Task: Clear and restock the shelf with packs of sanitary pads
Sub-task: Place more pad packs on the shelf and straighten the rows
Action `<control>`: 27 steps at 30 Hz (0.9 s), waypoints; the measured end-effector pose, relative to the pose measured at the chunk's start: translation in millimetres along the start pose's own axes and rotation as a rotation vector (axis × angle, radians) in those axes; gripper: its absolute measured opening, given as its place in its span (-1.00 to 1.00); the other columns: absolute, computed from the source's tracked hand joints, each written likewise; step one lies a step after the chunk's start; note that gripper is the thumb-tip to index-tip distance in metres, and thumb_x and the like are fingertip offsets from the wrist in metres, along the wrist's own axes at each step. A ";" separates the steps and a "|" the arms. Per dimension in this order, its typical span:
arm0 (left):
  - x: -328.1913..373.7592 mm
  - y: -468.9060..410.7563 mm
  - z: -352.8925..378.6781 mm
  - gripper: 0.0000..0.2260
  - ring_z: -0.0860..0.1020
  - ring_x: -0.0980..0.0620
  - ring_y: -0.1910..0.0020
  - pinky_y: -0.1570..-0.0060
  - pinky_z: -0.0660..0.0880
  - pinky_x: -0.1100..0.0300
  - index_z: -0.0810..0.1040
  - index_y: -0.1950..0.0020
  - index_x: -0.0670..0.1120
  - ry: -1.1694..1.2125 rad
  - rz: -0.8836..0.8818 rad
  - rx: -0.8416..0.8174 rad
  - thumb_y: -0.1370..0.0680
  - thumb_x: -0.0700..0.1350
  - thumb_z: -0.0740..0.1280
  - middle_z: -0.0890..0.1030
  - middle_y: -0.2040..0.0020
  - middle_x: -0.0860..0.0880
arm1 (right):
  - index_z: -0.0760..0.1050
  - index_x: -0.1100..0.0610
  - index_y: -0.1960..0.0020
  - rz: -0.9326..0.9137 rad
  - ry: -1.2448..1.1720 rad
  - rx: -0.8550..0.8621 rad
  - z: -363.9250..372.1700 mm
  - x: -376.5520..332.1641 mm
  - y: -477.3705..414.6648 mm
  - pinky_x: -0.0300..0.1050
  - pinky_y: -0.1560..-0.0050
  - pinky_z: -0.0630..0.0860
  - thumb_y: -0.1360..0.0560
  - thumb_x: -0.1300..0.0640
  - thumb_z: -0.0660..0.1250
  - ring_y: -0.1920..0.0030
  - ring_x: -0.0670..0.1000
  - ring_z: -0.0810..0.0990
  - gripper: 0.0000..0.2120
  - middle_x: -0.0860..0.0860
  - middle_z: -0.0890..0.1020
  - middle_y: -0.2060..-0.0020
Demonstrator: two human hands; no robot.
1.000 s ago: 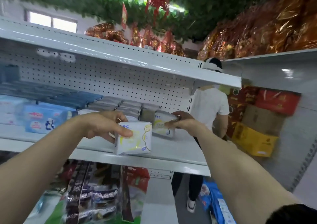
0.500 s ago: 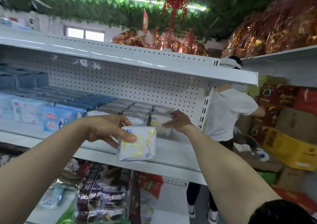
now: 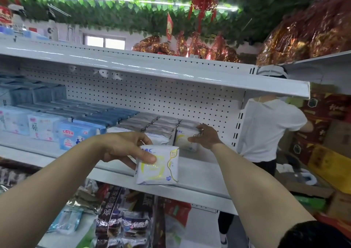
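Right hand (image 3: 206, 138) pushed pad pack (image 3: 183, 139) deeper onto shelf (image 3: 199, 171), fingers curled round it, left hand (image 3: 121, 149) pinching white pack (image 3: 157, 170)

Rear pad packs (image 3: 152, 119) mostly hidden; foil baskets (image 3: 313, 35) blurred.

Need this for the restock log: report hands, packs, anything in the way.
Left hand grips white-and-yellow plastic pad pack over front edge of white metal shelf. Right hand holds matching pack at row's right end. Nothing between hands and shelf.
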State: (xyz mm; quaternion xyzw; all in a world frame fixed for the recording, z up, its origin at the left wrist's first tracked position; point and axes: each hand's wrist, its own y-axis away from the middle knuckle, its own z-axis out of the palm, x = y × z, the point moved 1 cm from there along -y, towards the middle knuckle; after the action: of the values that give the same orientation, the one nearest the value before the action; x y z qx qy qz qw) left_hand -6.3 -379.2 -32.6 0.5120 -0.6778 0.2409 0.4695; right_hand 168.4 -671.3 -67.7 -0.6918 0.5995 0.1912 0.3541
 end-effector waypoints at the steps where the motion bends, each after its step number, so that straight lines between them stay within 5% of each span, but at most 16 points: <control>1: -0.6 -0.7 -0.1 -0.09 0.68 -0.09 -0.08 -0.12 0.61 -0.09 0.47 -0.23 -0.15 0.001 0.002 -0.008 0.02 0.09 0.73 0.68 -0.09 -0.16 | 0.43 0.18 -0.42 0.002 0.003 0.003 0.2 0.5 -0.5 -0.18 -0.19 0.36 -0.38 0.08 0.61 -0.34 0.11 0.47 -0.31 0.11 0.50 -0.35; 11: 3.9 -8.6 -2.4 -0.14 0.67 -0.08 -0.10 -0.14 0.61 -0.09 0.48 -0.21 -0.14 -0.009 -0.012 -0.042 -0.02 0.07 0.72 0.70 -0.07 -0.14 | 0.39 0.17 -0.45 -0.009 0.057 0.002 3.4 -0.1 -8.5 -0.14 -0.23 0.38 -0.38 0.03 0.61 -0.35 0.10 0.47 -0.26 0.11 0.50 -0.38; 18: 24.2 -16.6 8.8 -0.37 0.67 -0.11 -0.12 -0.21 0.56 -0.14 0.49 -0.23 -0.13 -0.077 -0.009 -0.064 -0.24 -0.17 0.68 0.67 -0.14 -0.16 | 0.24 0.18 -0.54 0.001 0.138 -0.025 -0.1 -3.7 -6.5 -0.06 -0.33 0.39 -0.40 -0.07 0.58 -0.40 0.14 0.43 -0.12 0.13 0.44 -0.42; 23: 57.9 -32.4 22.8 -0.64 0.67 0.05 -0.10 -0.21 0.57 0.06 0.55 -0.21 -0.03 -0.225 0.054 -0.112 -0.45 -0.16 0.54 0.67 -0.15 -0.01 | 0.29 0.15 -0.53 -0.041 0.252 -0.004 -33.8 -12.4 0.0 -0.10 -0.27 0.36 -0.41 -0.17 0.54 -0.41 0.13 0.42 -0.16 0.12 0.41 -0.45; 27: 84.3 -59.4 36.0 -0.55 0.63 0.06 -0.12 -0.17 0.56 0.18 0.54 -0.28 -0.02 -0.440 0.134 -0.069 -0.43 -0.08 0.57 0.66 -0.13 0.04 | 0.38 0.10 -0.46 -0.038 0.330 0.014 -69.6 -14.7 8.8 -0.12 -0.25 0.37 -0.43 -0.16 0.52 -0.39 0.11 0.43 -0.29 0.12 0.42 -0.44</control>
State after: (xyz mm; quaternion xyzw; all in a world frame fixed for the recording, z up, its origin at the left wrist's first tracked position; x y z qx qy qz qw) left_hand 31.3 -469.1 16.7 0.4897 -0.8042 0.1306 0.3106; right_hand 145.7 -711.4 -12.8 -0.7227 0.6375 0.0641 0.2590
